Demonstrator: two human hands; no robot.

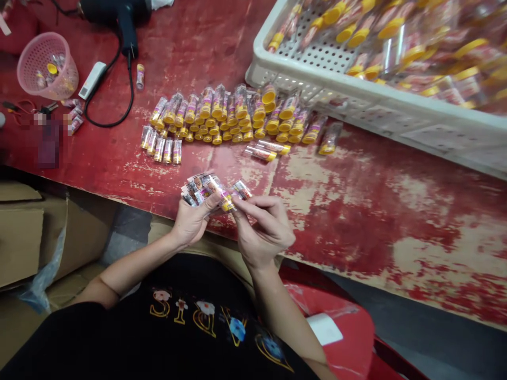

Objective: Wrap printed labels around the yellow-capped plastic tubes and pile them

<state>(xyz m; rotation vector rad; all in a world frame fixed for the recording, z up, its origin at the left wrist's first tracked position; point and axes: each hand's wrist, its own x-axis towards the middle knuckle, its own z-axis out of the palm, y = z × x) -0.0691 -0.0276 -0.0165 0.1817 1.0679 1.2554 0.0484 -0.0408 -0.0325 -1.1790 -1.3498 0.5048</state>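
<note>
Left hand (192,220) is half-curling around a fanned bunch of printed pieces (193,192), just left of centre frame; right hand (264,227) is pinching a yellow-ended piece (217,190). Slack thumb pressure could be sending some sliding, imo.

Workshop; blower (129,31), piled tubes (218,101), crate (368,105)

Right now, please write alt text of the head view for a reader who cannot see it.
The left hand holds a bundle of small printed pieces, with the right hand at its edge. Beyond, yellow-capped tubes are piled on a red table near a white crate of more.
</note>
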